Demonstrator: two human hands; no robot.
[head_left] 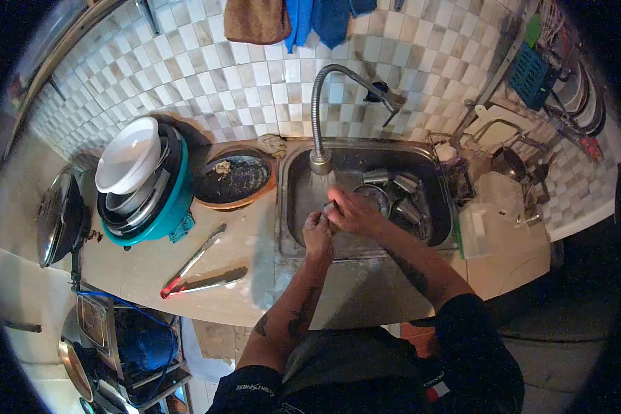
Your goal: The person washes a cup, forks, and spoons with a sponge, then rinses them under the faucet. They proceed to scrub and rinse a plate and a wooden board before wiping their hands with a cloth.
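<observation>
Over the left part of the metal sink point(303, 250), my left hand point(317, 234) and my right hand point(356, 212) meet just below the running water. The fingers of both are closed around something small, mostly covered, that I cannot make out. Water sprays from the flexible metal faucet point(320, 163) right above them. In the sink's right half lie several metal cups, one of them a silvery cup point(407, 183), and a round metal bowl point(377, 198) partly behind my right hand.
Left of the sink are open red-handled tongs point(194, 261), an orange-rimmed pan point(236, 200) with food scraps, and a teal basin point(179, 186) stacked with bowls, a white bowl point(127, 155) on top. A dish rack point(455, 181) and a clear plastic container point(475, 231) stand at the right.
</observation>
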